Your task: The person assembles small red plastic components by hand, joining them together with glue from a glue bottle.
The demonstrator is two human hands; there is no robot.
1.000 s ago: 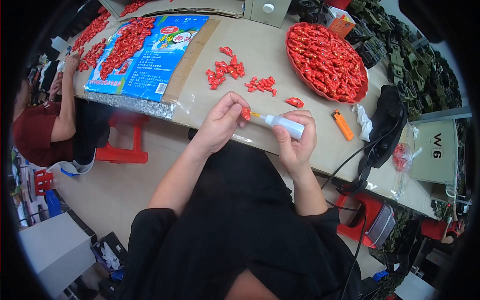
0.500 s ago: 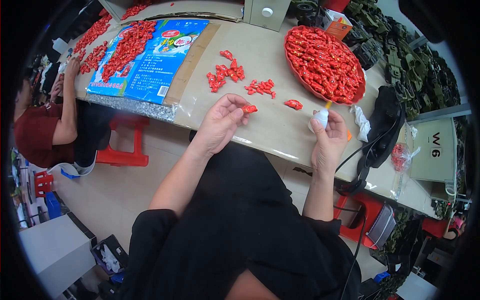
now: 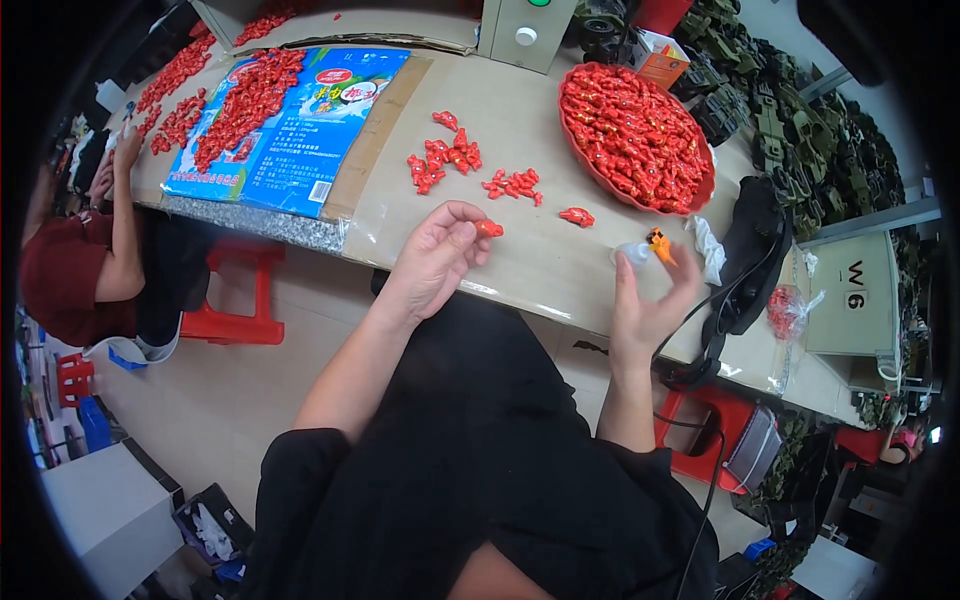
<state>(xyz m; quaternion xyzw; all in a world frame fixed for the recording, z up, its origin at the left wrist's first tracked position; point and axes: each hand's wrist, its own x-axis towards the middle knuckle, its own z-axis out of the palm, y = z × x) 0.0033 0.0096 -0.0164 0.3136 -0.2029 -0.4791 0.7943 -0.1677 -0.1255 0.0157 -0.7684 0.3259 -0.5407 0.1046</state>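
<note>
My left hand (image 3: 440,258) pinches a small red glossy figurine (image 3: 488,228) between thumb and fingertips, above the table's front edge. My right hand (image 3: 648,318) is open, thumb and fingers spread. By its thumb is a small white squeeze bottle (image 3: 630,254), slightly blurred; its nozzle does not show. A small orange and black piece (image 3: 662,247) shows between the bottle and my fingers. One red figurine (image 3: 577,217) lies alone on the table between my hands. Beyond it are a small group of red pieces (image 3: 513,186) and a larger cluster (image 3: 446,158).
A red bowl (image 3: 572,130) heaped with red figurines stands at the back right. Left is a flattened blue carton (image 3: 330,140) bearing more pieces. White tissue (image 3: 708,250) and a black bag (image 3: 755,250) lie right. A co-worker (image 3: 75,265) sits at far left.
My right hand has opened from its grip on the white bottle, which now tilts beside the thumb. The orange piece shows more fully. My left hand still pinches its figurine.
</note>
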